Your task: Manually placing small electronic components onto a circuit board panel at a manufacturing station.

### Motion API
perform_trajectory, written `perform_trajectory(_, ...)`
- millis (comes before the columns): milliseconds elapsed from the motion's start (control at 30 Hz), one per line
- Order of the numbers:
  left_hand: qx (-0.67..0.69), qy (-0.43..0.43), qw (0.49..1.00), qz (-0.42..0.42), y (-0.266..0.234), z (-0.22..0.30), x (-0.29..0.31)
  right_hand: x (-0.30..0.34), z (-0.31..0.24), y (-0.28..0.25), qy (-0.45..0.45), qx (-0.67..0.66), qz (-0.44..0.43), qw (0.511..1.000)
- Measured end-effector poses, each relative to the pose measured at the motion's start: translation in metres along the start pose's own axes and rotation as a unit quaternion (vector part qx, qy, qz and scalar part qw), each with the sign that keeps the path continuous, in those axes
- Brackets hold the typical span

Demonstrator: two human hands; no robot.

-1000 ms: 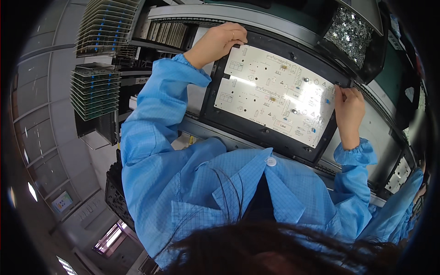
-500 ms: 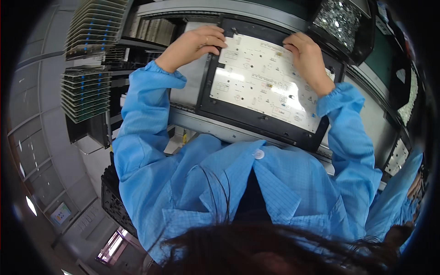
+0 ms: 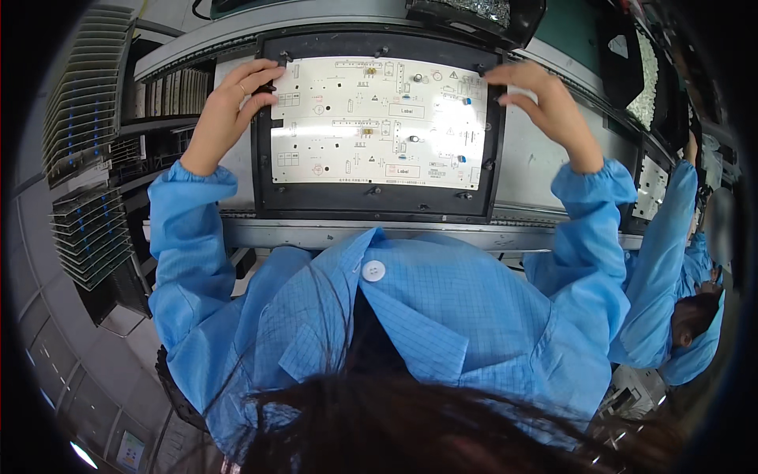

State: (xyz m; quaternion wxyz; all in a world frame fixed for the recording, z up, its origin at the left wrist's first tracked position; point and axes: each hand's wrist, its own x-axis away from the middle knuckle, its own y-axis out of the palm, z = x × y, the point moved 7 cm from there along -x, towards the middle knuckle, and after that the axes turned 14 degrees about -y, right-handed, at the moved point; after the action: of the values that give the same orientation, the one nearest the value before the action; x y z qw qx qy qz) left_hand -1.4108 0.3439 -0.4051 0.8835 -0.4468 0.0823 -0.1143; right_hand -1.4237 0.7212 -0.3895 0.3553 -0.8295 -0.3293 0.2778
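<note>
Left hand (image 3: 229,107) grips the left edge of a black carrier frame (image 3: 379,201) holding a white circuit board (image 3: 379,122). Right hand (image 3: 545,107) pinches the frame's far right corner. Frame lies on a metal conveyor rail (image 3: 316,235).

Labels on the board, one screen low down

Two small white rectangular label fields (image 3: 406,111) lie between the left hand (image 3: 229,110) and right hand (image 3: 545,107); a small lit screen (image 3: 130,452) sits far below the left hand.
</note>
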Motion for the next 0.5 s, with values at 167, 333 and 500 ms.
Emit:
perform_trajectory(167,0.133,-0.044,0.979,-0.147,0.007,0.006,0.037,0.043,0.018,0.01,-0.08,0.037,0.025,0.996)
perform_trajectory(333,0.044,-0.017,0.986,-0.16,0.018,0.032,0.06,0.05,0.023,0.018,-0.029,0.071,0.1,0.992)
perform_trajectory(500,0.057,-0.026,0.987,-0.15,0.025,0.016,0.074,0.048,0.009,0.01,-0.006,0.086,0.117,0.989)
